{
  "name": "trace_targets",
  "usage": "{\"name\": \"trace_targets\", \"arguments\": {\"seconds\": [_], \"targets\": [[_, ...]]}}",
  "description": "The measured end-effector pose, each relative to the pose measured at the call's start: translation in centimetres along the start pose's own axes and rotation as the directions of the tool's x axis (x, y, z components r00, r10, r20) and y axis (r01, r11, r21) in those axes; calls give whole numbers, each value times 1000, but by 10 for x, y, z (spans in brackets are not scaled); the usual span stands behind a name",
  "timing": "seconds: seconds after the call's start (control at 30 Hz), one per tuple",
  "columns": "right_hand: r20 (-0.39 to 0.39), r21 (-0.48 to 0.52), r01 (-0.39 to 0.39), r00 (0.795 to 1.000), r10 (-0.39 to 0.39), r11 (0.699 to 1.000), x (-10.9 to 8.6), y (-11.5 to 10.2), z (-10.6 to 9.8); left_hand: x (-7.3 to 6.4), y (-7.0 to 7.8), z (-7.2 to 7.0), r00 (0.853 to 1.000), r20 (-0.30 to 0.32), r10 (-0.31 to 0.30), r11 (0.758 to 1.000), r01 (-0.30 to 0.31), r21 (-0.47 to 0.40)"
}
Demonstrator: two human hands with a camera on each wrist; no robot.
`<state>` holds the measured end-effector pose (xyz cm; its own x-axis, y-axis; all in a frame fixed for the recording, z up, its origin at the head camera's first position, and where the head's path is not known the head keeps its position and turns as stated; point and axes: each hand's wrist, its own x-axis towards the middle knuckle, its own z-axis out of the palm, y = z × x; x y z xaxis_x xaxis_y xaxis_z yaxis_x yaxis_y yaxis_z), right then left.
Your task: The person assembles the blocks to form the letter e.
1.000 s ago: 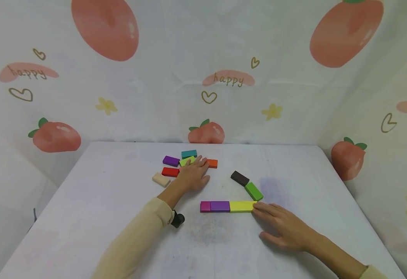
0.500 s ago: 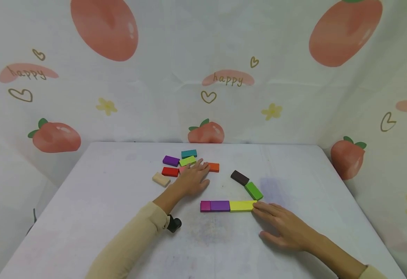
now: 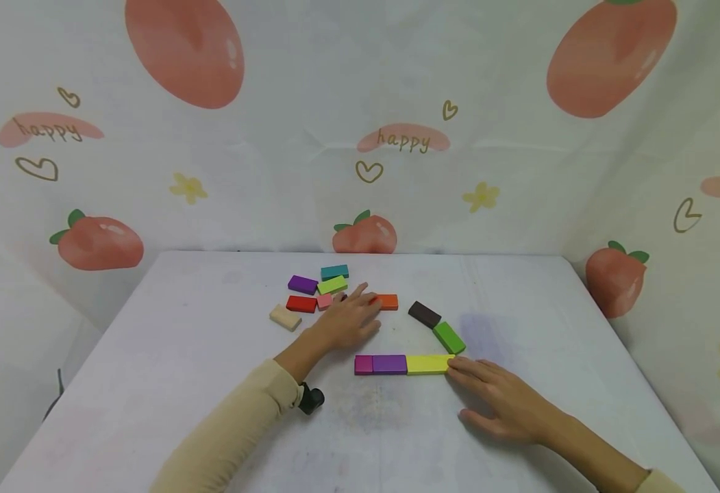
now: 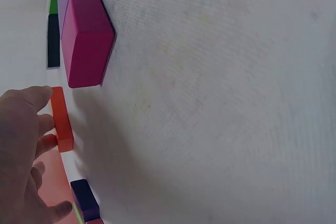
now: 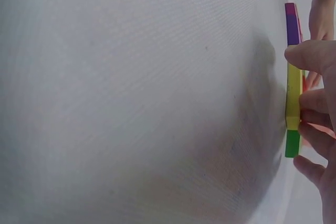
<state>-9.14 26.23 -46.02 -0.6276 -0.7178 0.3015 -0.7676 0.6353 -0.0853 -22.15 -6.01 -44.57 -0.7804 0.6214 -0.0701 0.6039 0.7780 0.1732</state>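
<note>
My left hand [image 3: 349, 322] reaches over the table, its extended fingers touching the left end of an orange block [image 3: 389, 302]. A dark block [image 4: 85, 200] lies under the outer fingers, mostly hidden in the head view. My right hand [image 3: 507, 404] rests on the table with straight fingers, their tips against the right end of a yellow block [image 3: 427, 364]. That block stands end to end with a purple block [image 3: 389, 364] and a shorter magenta block [image 3: 363, 365] in a straight row. Beyond the row, a green block [image 3: 449, 337] and a dark brown block [image 3: 424, 314] lie slanted, corners nearly meeting.
Loose blocks lie left of my left hand: teal [image 3: 334, 272], lime [image 3: 332, 285], violet [image 3: 303, 284], red [image 3: 301, 304], pink [image 3: 324, 302] and beige [image 3: 285, 317]. A patterned cloth backdrop [image 3: 286, 192] borders the white table [image 3: 168, 383] behind and at the sides.
The orange block has slid right and slightly nearer, moving with my left hand's fingers. More of the pink block now shows. My right hand and the row have stayed still.
</note>
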Motion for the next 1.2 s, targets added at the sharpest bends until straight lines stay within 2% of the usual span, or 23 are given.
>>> {"name": "trace_targets", "arguments": {"seconds": [0.27, 0.43, 0.8, 1.2], "targets": [[-12, 8, 6, 1000, -6, 1000, 0, -1, -1, 1, 8, 1, 999, 15, 30, 999, -30, -15], [-3, 6, 1, 1000, -1, 1000, -1, -1, -1, 3, 12, 4, 998, 32, 47, 999, -47, 10], [10, 9, -11, 1000, 11, 1000, 0, 0, 0, 5, 11, 2, 998, 29, 62, 998, -63, 19], [-18, 3, 14, 1000, -14, 1000, 1, -1, 0, 6, 12, 1, 998, 41, 43, 999, -44, 32]]}}
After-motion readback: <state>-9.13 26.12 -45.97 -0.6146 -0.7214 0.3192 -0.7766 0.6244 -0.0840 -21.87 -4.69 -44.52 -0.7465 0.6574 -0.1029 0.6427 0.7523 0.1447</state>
